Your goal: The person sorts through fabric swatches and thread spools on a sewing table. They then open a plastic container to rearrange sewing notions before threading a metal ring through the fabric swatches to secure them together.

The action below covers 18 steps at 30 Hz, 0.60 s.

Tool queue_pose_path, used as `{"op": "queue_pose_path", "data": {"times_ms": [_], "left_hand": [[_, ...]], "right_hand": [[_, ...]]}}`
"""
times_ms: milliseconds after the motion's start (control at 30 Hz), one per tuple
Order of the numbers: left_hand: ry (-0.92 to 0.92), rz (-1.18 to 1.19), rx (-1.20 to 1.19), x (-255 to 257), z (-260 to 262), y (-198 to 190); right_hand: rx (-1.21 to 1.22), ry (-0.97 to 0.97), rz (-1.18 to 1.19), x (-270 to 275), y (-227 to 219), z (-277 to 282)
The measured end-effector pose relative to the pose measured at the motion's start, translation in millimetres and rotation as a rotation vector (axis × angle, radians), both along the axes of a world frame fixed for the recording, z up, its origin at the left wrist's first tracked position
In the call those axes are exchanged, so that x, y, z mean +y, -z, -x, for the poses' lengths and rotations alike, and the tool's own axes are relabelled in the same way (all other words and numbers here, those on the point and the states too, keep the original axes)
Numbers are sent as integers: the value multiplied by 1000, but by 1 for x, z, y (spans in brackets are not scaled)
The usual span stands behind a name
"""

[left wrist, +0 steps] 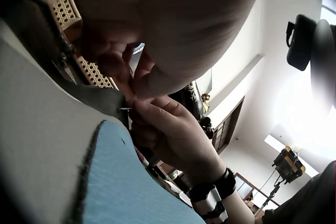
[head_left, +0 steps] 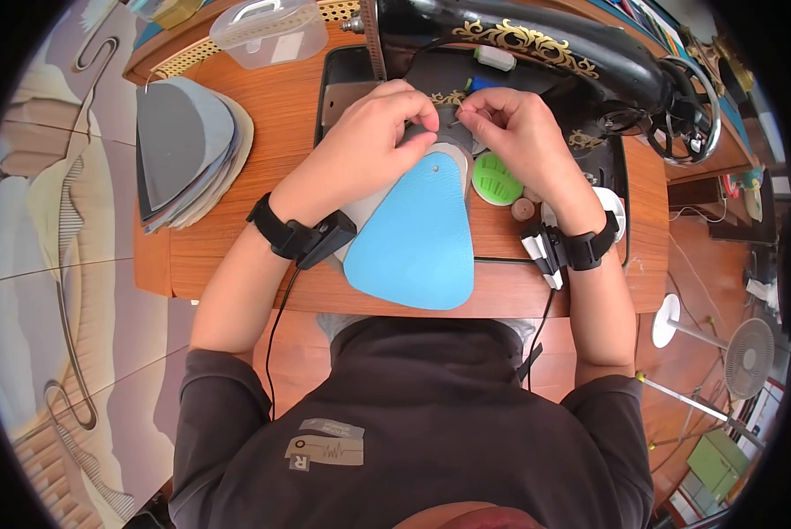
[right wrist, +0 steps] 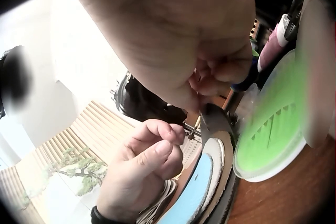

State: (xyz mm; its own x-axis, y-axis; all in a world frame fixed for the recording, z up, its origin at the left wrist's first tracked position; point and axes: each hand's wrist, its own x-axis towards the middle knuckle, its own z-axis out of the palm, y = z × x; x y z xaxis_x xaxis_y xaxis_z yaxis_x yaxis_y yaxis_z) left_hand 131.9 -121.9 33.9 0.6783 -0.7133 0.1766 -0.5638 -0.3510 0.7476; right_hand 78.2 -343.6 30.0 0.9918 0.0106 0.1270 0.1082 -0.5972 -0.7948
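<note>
On the table in front of me lies a drop-shaped blue leather piece [head_left: 417,234] with a small hole near its narrow tip. Pale and grey pieces are layered beneath it, and a dark grey tip [left wrist: 105,99] sticks out beyond. My right hand [head_left: 523,132] pinches a thin needle [left wrist: 125,109] at that tip with thumb and forefinger. My left hand [head_left: 391,128] is close by on the other side, fingers curled, and nothing shows between its thumb and forefinger. Beside the right hand is a round green needle case [head_left: 497,180].
A black sewing machine [head_left: 527,40] with gold ornament stands behind the hands. More drop-shaped pieces [head_left: 184,141] are stacked at the left. A clear plastic box [head_left: 272,35] is at the back left, thread spools [head_left: 495,58] lie under the machine arm, and a fan [head_left: 748,357] stands on the right.
</note>
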Motion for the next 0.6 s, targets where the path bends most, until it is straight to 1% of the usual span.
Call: {"op": "queue_pose_path", "data": {"times_ms": [100, 200, 300, 333, 400, 500, 600], "left_hand": [[-6, 23, -86, 3, -2, 6], [23, -26, 42, 4, -9, 13], [68, -59, 12, 5, -13, 21], [47, -73, 49, 4, -12, 21], [7, -99, 124, 1, -11, 18], [-3, -105, 98, -2, -12, 21], [7, -164, 125, -3, -12, 16]], "right_hand": [[-12, -2, -17, 0, 2, -1], [14, -52, 7, 1, -6, 1], [96, -127, -12, 0, -5, 2], [126, -149, -29, -1, -4, 1], [141, -148, -58, -1, -1, 1], [149, -149, -74, -1, 1, 0], [133, -143, -99, -3, 6, -2]]}}
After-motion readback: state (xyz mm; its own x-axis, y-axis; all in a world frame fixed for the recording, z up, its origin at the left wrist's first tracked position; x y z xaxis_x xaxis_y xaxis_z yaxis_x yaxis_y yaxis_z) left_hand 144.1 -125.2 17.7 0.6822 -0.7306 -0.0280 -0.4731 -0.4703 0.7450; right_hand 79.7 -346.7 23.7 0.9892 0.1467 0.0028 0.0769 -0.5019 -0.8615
